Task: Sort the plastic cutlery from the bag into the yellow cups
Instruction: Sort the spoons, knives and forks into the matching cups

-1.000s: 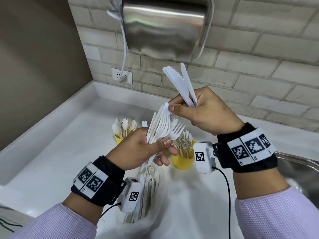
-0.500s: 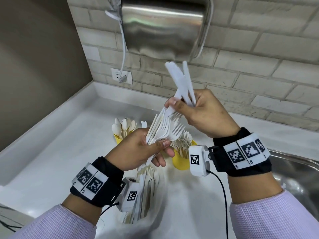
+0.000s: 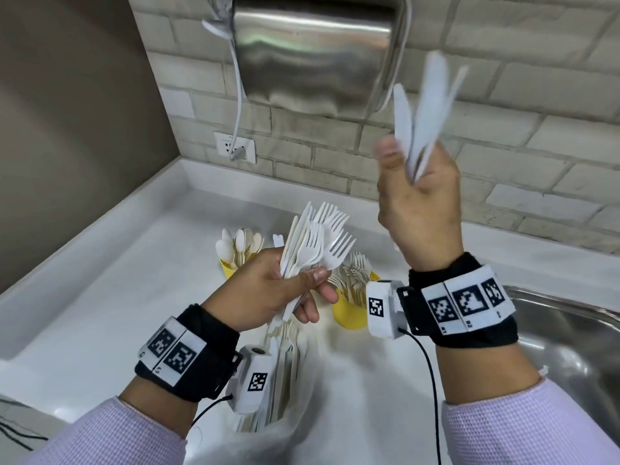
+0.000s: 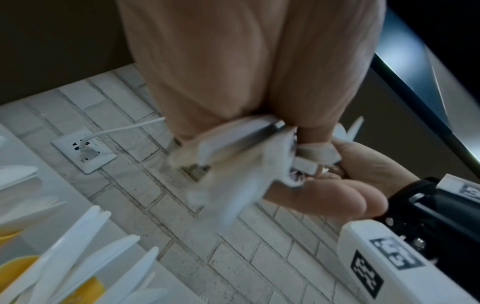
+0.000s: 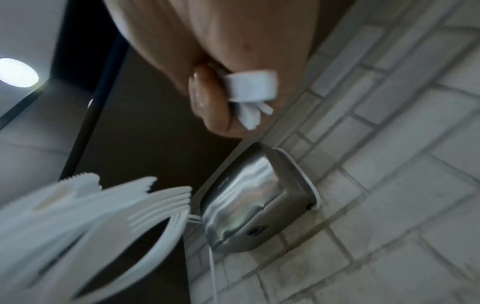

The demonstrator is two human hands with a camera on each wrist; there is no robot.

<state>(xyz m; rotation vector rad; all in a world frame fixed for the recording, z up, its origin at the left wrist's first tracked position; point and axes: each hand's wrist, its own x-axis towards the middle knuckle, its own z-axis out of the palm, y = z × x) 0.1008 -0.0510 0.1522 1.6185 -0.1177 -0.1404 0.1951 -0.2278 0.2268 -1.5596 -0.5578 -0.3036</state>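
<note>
My left hand [image 3: 302,283] grips a fanned bundle of white plastic forks and knives [image 3: 315,243] above the counter. Up and to the right, well apart from the bundle, my raised right hand [image 3: 409,162] pinches a few blurred white knives [image 3: 422,105] by their handles [image 5: 252,86]. A yellow cup [image 3: 228,268] of spoons stands behind the left hand. A second yellow cup [image 3: 352,313] holds forks. The left wrist view shows a third yellow cup [image 4: 13,271] with knives [image 4: 78,246]. The bag [image 3: 278,434] lies open at the front with cutlery [image 3: 285,360] in it.
A steel hand dryer [image 3: 312,52] hangs on the brick wall, its cord plugged into a socket [image 3: 235,147]. A steel sink [image 3: 570,347] lies to the right. The white counter [image 3: 117,297] ends at a raised rim on the left and back.
My right hand has pulled the knives out of the left hand's bundle and swung up and to the right. The left hand stays put with the rest.
</note>
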